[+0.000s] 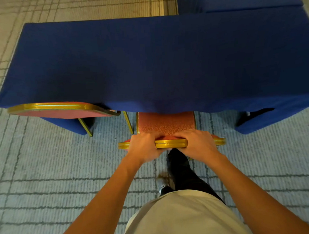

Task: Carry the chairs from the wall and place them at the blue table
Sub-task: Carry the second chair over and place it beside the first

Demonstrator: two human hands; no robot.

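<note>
No legible text, labels or numbers anywhere.

A banquet or conference hall is indicated: tables (pixel 146 63) draped in blue cloth, gold-framed red chairs (pixel 166 124), patterned carpet (pixel 44 168).

Your head camera recorded an evenly lit indoor scene, with soft, warm light that fell from above. The blue table (pixel 164 62) read as a deep, flat navy with little surface detail, and a dark shadow sat under its near skirt. Thin highlights glinted along the gold top rail of the chair (pixel 171 143) that your left hand (pixel 144 147) and right hand (pixel 197 144) gripped, and along the rail of the second chair (pixel 59 113) to your left. The wide lens bowed the table's edges and the lines of the carpet (pixel 44 168), most strongly near the corners. The far carpet looked yellower and slightly smeared; the whole frame was a little soft.
</note>
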